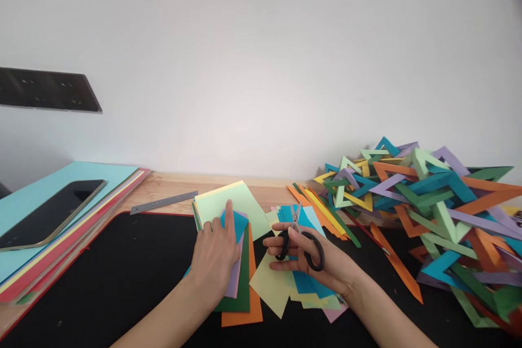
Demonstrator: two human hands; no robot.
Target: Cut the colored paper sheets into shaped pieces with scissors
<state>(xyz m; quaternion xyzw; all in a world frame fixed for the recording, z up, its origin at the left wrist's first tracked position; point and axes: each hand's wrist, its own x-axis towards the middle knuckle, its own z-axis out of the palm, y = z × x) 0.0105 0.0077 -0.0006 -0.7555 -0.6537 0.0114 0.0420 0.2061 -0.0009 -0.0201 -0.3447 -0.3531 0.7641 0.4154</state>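
Note:
My right hand [308, 253] holds a pair of scissors [314, 250] with black handles, their short metal blades pointing up and away from me. Its fingers are partly spread around the handles. My left hand [214, 255] rests palm down on a fan of coloured paper, index finger stretched forward and the other fingers bent. Beneath and beside it lie a blue piece [235, 224], a purple piece [233, 283], a green piece [243, 272] and an orange piece [253, 304]. Just beyond is a pale green stack [244, 201]. Under my right hand lie loose yellowish and blue pieces [271, 283].
A heap of folded paper frames [440, 217] fills the right side. Coloured strips [326, 212] and an orange strip [397, 266] lie near it. A metal ruler [163, 203] sits at the back. On the left, a phone [53, 212] lies on large paper sheets [114, 174].

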